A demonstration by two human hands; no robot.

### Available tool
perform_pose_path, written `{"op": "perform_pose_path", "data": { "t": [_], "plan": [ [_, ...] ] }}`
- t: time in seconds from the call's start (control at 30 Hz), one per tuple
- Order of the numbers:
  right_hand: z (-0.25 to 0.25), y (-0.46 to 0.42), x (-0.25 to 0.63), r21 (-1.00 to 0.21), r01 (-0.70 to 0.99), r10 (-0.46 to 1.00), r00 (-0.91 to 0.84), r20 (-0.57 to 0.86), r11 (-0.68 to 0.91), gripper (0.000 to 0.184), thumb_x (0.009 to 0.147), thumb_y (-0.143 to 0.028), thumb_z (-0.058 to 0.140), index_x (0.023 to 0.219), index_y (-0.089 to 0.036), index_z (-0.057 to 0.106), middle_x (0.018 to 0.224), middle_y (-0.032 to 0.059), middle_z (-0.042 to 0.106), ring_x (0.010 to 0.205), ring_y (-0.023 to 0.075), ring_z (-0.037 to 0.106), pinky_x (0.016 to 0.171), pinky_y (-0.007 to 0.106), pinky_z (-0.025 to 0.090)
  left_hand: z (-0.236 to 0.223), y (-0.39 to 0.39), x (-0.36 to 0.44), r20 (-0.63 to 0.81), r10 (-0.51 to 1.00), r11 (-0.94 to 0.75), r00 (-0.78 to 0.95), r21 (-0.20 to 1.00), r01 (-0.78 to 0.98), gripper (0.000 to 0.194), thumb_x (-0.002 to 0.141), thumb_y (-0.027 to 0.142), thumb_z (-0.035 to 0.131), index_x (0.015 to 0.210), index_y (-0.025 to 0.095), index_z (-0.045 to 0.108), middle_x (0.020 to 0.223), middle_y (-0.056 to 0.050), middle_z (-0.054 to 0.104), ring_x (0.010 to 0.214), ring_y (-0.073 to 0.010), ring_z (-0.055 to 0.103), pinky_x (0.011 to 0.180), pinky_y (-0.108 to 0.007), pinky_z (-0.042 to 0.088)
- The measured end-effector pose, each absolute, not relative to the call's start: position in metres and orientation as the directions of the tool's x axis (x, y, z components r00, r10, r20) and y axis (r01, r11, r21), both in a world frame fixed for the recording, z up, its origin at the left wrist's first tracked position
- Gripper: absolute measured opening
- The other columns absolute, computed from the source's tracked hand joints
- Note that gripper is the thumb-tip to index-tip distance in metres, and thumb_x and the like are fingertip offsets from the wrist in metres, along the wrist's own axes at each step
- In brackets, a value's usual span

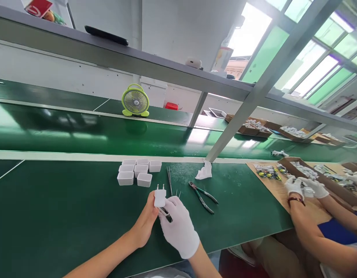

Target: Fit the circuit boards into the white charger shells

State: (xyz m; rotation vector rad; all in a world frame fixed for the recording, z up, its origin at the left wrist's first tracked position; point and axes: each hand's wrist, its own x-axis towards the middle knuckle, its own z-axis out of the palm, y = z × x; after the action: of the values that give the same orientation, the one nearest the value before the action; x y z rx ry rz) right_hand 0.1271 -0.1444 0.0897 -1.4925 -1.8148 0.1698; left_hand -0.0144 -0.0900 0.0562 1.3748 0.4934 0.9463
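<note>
A white plug adapter [160, 198] stands with its two metal pins pointing up, held in the fingers of my bare left hand [146, 222]. My right hand [178, 227], in a white glove, is closed just below and right of it, at a small light-edged piece [164, 212] that I cannot make out. Two thin metal tips [178, 194] show behind the glove; the rest of them is hidden. Metal tweezers [169, 180] lie just beyond my hands. To the right are cutting pliers [202, 196] with dark green handles, their legs apart.
Several small white open boxes [125, 178] stand grouped beyond my left hand. A crumpled white cloth [204, 170] lies near the ledge. The green fan [136, 101] stands farther back. At right, a co-worker's gloved hands [304, 188] handle parts beside a cardboard box [325, 181]. A slanted post [233, 119] rises ahead.
</note>
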Motion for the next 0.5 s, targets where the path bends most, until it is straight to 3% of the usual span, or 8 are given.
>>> {"op": "perform_pose_path", "data": {
  "t": [0.1, 0.23, 0.37, 0.5],
  "plan": [
    [0.087, -0.142, 0.136, -0.617, 0.735, 0.909, 0.001, 0.417, 0.283, 0.011, 0.089, -0.015, 0.061, 0.098, -0.022, 0.064, 0.092, 0.0043, 0.063, 0.079, 0.0195, 0.062, 0.071, 0.030, 0.052, 0.054, -0.092, -0.013, 0.162, 0.810, -0.061, 0.563, 0.979, -0.193, 0.059, 0.099, 0.065, 0.037, 0.147, 0.029, 0.036, 0.143, -0.012, 0.046, 0.131, -0.0314, 0.044, 0.112, -0.047, 0.036],
    [0.098, -0.107, 0.167, -0.814, 0.547, 0.957, 0.079, 0.280, 0.193, 0.028, 0.092, -0.018, 0.060, 0.119, -0.024, 0.060, 0.107, 0.0029, 0.069, 0.092, 0.0178, 0.066, 0.082, 0.030, 0.054, 0.055, -0.087, -0.010, 0.177, 0.873, -0.133, 0.455, 0.983, -0.128, 0.061, 0.102, 0.058, 0.037, 0.154, 0.033, 0.020, 0.159, -0.012, 0.030, 0.148, -0.0329, 0.029, 0.119, -0.055, 0.031],
    [0.105, -0.020, 0.216, -0.809, 0.577, 0.924, 0.242, 0.295, 0.107, 0.031, 0.093, -0.017, 0.060, 0.123, -0.019, 0.058, 0.115, 0.0054, 0.067, 0.106, 0.0196, 0.064, 0.095, 0.036, 0.052, 0.061, -0.073, -0.011, 0.204, 0.927, -0.252, 0.315, 0.960, 0.121, 0.054, 0.101, 0.053, 0.045, 0.147, 0.031, 0.029, 0.152, -0.014, 0.037, 0.139, -0.0326, 0.044, 0.109, -0.056, 0.045],
    [0.094, 0.066, 0.248, -0.774, 0.633, 0.887, 0.361, 0.288, -0.006, 0.024, 0.099, -0.028, 0.063, 0.118, -0.014, 0.061, 0.115, 0.0081, 0.065, 0.103, 0.0221, 0.065, 0.092, 0.043, 0.055, 0.061, -0.059, -0.015, 0.261, 0.918, -0.362, 0.298, 0.858, 0.365, 0.053, 0.098, 0.050, 0.049, 0.142, 0.027, 0.032, 0.148, -0.018, 0.039, 0.124, -0.0345, 0.056, 0.088, -0.051, 0.059]
  ]
}}
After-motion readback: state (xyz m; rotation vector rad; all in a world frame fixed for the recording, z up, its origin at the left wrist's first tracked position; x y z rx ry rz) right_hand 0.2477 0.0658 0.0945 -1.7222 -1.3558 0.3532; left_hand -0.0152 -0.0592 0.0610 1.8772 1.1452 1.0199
